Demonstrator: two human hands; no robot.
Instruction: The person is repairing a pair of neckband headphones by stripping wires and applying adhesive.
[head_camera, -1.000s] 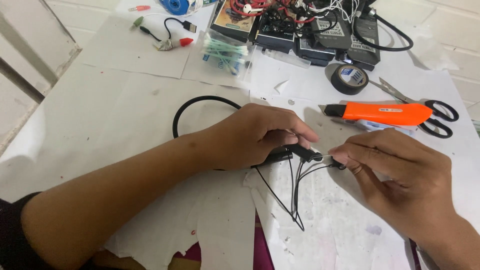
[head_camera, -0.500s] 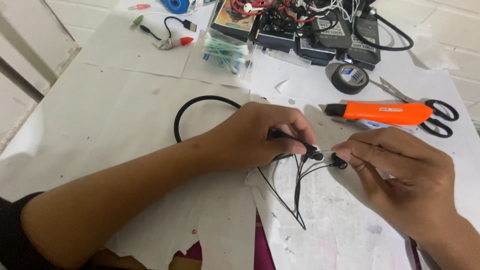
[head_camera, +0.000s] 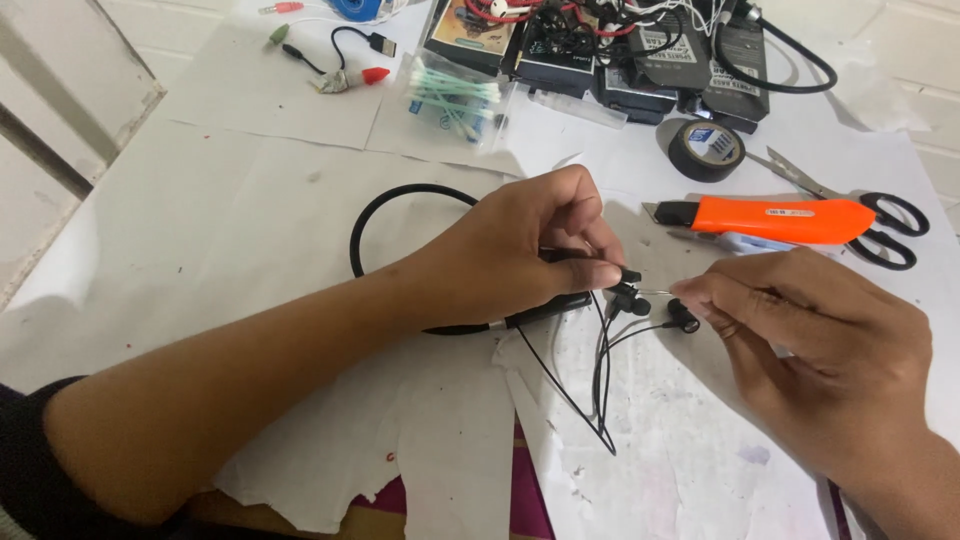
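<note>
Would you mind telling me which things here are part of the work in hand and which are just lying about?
In hand:
- left hand pinching the black neckband earphones
- right hand at one earbud
- thin wires

Lying about:
- orange knife
- scissors
- tape roll
- cotton swabs
- black boxes

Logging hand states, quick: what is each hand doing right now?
Left hand: closed, pinching the black neckband earphones near one earbud.
Right hand: closed, fingertips pinching the other earbud.
</note>
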